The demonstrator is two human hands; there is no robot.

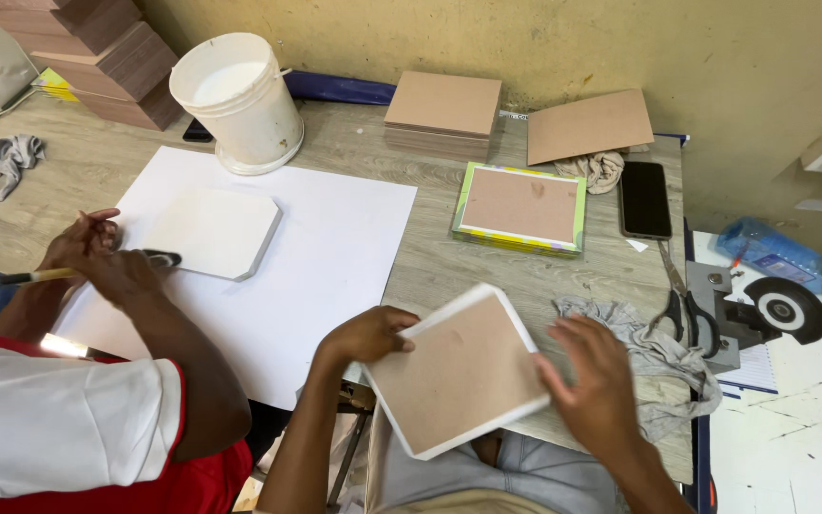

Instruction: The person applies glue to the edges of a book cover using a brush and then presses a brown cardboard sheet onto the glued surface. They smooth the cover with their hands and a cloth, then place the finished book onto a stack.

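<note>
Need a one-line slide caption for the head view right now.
Left hand and right hand grip a square brown board with white edges over the grey wooden table.

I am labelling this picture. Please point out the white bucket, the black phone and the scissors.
white bucket [244, 109], head view, on its outer side wall.
black phone [645, 199], head view, on the middle of its dark screen.
scissors [687, 309], head view, on the black handles.

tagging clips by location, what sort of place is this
Probably a small craft or framing workshop: stacks of brown boards on a worn table, a white paint bucket, and the left hand and right hand holding a white-edged board.
</note>
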